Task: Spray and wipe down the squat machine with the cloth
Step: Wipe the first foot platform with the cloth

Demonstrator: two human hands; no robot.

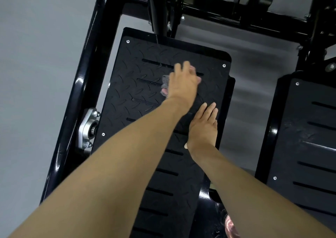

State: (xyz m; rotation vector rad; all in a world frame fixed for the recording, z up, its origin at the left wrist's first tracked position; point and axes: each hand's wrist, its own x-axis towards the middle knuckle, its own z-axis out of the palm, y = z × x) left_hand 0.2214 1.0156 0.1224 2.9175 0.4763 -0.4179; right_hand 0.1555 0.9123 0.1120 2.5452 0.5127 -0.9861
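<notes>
The squat machine's black diamond-tread footplate (138,85) with long slots fills the middle of the head view. My left hand (183,81) reaches across its upper part and presses a small grey cloth (165,84) onto the tread; only the cloth's left edge shows from under the hand, which is blurred. My right hand (204,126) lies flat on the plate's right side, fingers straight and together, holding nothing. No spray bottle is in view.
A second black footplate (309,137) lies to the right. The glossy black frame tube (80,85) runs down the left, with a silver bearing mount (87,126). Crossbars and bolts (209,6) span the top. Grey floor (45,55) surrounds the machine.
</notes>
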